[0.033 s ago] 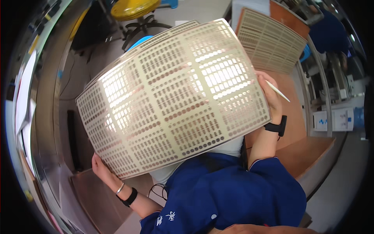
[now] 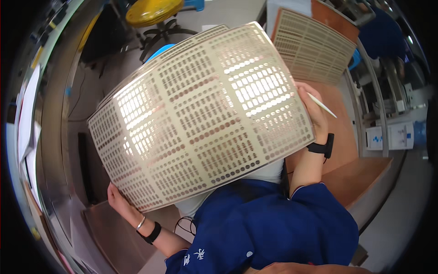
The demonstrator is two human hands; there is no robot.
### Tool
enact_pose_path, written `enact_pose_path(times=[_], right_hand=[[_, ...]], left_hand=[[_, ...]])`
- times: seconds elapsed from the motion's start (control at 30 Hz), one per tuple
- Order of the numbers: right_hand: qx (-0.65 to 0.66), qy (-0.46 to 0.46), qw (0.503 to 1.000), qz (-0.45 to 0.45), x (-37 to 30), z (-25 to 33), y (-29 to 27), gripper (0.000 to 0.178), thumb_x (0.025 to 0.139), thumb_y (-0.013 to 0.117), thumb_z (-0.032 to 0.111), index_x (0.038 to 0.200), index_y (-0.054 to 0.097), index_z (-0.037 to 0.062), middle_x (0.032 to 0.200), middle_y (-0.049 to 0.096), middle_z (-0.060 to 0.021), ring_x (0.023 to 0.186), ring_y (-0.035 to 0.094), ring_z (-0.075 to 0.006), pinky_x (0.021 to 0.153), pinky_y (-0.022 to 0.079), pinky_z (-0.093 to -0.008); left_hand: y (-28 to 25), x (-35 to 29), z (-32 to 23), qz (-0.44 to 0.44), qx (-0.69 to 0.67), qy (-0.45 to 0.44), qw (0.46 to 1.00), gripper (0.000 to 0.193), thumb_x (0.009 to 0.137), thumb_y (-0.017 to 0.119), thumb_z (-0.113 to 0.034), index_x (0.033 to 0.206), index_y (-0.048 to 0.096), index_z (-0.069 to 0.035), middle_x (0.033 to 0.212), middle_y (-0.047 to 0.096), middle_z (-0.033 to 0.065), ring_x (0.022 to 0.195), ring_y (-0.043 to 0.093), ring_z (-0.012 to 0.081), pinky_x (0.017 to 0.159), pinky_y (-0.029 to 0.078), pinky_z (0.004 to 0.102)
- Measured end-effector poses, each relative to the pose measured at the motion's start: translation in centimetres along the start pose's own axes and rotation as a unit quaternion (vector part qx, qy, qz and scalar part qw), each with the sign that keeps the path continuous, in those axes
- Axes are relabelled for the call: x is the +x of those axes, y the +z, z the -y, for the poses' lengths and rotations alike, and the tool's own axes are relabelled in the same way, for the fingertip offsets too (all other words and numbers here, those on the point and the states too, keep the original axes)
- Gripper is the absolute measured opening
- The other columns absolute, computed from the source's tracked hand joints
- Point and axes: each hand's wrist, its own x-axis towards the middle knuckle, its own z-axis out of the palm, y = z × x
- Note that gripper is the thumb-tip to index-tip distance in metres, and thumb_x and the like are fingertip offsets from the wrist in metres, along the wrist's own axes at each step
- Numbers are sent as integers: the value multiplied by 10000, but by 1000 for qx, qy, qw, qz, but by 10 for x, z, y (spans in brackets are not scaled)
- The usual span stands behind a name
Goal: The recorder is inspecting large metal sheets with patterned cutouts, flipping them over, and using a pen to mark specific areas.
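Observation:
A large cream circuit board panel [image 2: 194, 116], covered with rows of small shiny metal pads, is held tilted in front of me. My left hand [image 2: 119, 201] is closed on its lower left edge, the fingers mostly hidden beneath. At the right edge my right hand [image 2: 315, 107] grips the panel, and a thin white pointed stick [image 2: 322, 105] pokes out from that same hand. Another panel's edge [image 2: 200, 39] shows just behind the far edge of the held one. Bright glare covers parts of the pads.
A similar panel [image 2: 312, 48] leans at the far right, above a brown board surface [image 2: 336, 114]. A yellow round stool [image 2: 153, 11] on a wheeled base stands at the far side. Along the left runs a metal-edged bench [image 2: 57, 150] with papers [image 2: 29, 118].
The whole scene, panel and background alike, sits slightly further left in the picture. Both hands keep the same grip on the panel.

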Motion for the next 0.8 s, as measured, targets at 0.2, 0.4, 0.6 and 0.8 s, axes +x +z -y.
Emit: enact_pose_path(times=[0.2, 0.4, 0.6, 0.8], right_hand=[[3, 4, 999, 37, 6, 1, -9, 326, 954, 532, 209, 1133, 582, -59, 1000, 655, -104, 876, 615, -118, 767, 494, -247], [-4, -20, 999, 44, 5, 1, -9, 327, 958, 524, 201, 1134, 574, -70, 1026, 647, -109, 912, 604, -116, 805, 480, -239], [-50, -19, 998, 43, 2, 6, -8, 303, 956, 515, 183, 1137, 580, -51, 1026, 644, -92, 926, 590, -107, 812, 465, -228], [-73, -19, 997, 30, 8, -12, -27, 243, 953, 535, 222, 1060, 610, 17, 905, 613, 10, 799, 523, -39, 701, 406, -168]], left_hand=[[2, 8, 6, -38, 48, -13, 998, 295, 979, 500, -196, 1100, 586, 58, 1043, 643, 93, 884, 599, 133, 801, 483, 260], [5, 7, 4, -67, 70, -13, 995, 290, 978, 501, -195, 1095, 587, 56, 1048, 643, 93, 900, 594, 134, 816, 472, 260], [4, 6, 6, -65, 37, 6, 997, 258, 971, 502, -175, 1056, 583, 54, 1015, 646, 91, 874, 610, 144, 782, 498, 267], [6, 3, 8, -49, -50, 36, 997, 245, 964, 527, -196, 1059, 577, 25, 1021, 648, 86, 902, 608, 144, 810, 507, 282]])
